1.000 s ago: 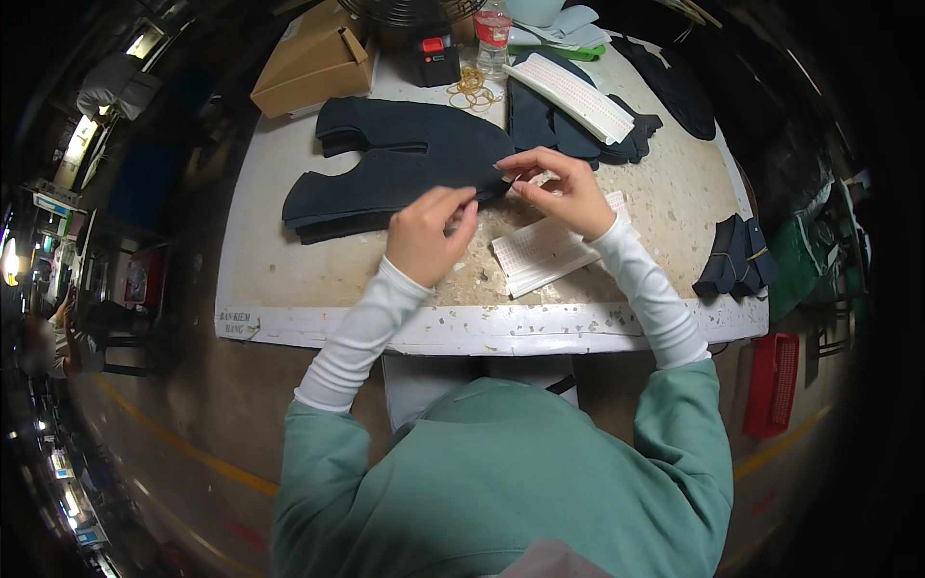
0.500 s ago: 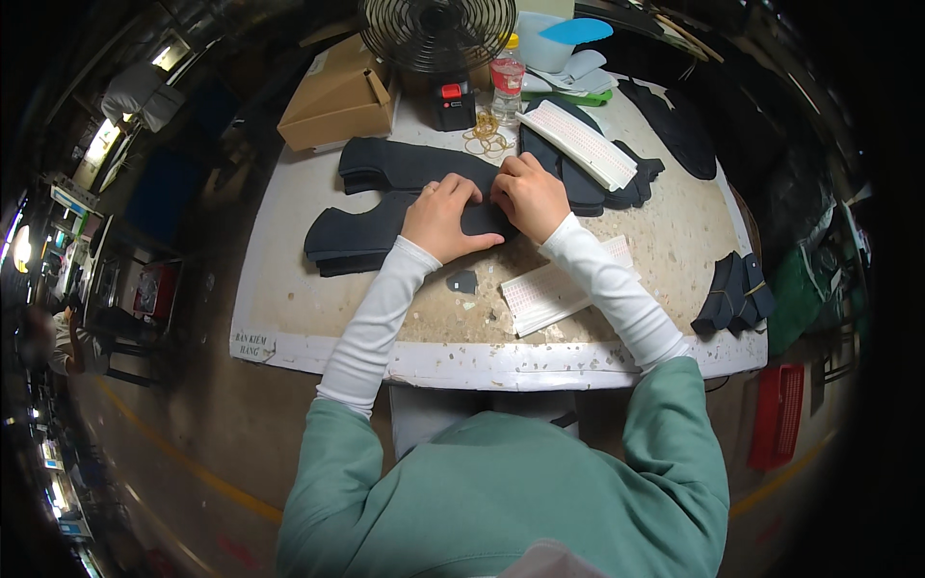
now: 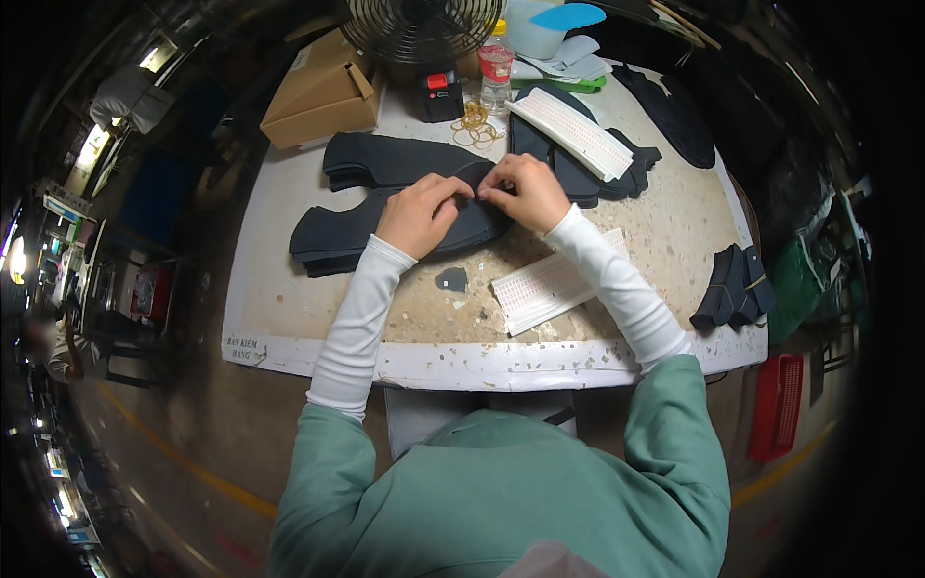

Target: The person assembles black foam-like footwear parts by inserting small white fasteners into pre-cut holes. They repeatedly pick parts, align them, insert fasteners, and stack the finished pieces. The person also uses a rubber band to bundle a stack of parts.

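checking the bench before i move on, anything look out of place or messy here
Mostly orderly. One small dark scrap lies loose on the table, apart from the dark cut pieces that both hands work on, with pale flecks around it.

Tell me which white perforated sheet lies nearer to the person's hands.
The white perforated sheet lying flat below the right hand; the other rests on dark pieces farther back.

both hands (image 3: 472, 202) moved fwd onto dark stack (image 3: 385, 226)
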{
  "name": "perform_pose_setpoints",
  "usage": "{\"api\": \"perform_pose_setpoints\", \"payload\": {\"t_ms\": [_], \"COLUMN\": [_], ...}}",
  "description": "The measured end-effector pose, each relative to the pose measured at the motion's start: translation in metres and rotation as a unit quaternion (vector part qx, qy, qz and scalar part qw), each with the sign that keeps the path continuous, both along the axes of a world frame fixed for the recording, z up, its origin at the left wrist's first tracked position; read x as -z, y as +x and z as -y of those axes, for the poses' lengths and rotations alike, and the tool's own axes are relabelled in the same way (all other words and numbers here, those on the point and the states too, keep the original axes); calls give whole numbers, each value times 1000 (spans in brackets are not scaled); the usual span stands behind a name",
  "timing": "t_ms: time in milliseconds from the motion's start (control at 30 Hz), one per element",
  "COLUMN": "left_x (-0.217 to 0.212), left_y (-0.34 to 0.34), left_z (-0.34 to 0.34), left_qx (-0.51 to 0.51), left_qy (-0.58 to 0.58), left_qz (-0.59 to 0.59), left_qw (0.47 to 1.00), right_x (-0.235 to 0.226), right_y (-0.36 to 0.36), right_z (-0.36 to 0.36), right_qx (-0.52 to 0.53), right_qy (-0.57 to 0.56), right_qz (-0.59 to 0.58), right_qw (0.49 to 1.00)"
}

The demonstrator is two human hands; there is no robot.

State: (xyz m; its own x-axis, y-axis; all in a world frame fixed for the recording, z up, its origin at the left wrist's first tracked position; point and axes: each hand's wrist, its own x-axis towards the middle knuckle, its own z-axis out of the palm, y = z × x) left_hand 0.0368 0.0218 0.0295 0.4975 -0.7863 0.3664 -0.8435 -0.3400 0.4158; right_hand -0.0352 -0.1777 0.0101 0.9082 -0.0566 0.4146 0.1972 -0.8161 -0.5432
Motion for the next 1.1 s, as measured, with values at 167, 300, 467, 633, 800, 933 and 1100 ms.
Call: {"api": "perform_pose_setpoints", "payload": {"t_ms": [167,300,467,633,800,933,1100], "left_x": [3,1,0,1,1,-4,-1], "left_y": [-6,-6,1,3,-2,4,6], "left_z": [2,0,-1,-4,-6,-9,-6], "left_qx": [-2,-1,-75,16,27,33,-15], "left_qy": [-10,6,-14,27,52,53,-4], "left_qz": [55,32,-79,5,59,-49,-37], "left_qw": [998,999,994,1000,997,997,999], "right_x": [4,-12,-19,-1,1,-14,-16], "right_y": [-5,-5,-5,-7,-5,-5,-5], "right_z": [-13,6,8,-17,-16,2,5], "right_qx": [56,114,51,18,72,133,37], "right_qy": [-98,-93,63,-34,-69,-62,96], "right_qz": [62,60,14,34,72,78,10], "right_qw": [992,987,997,999,992,986,995]}}
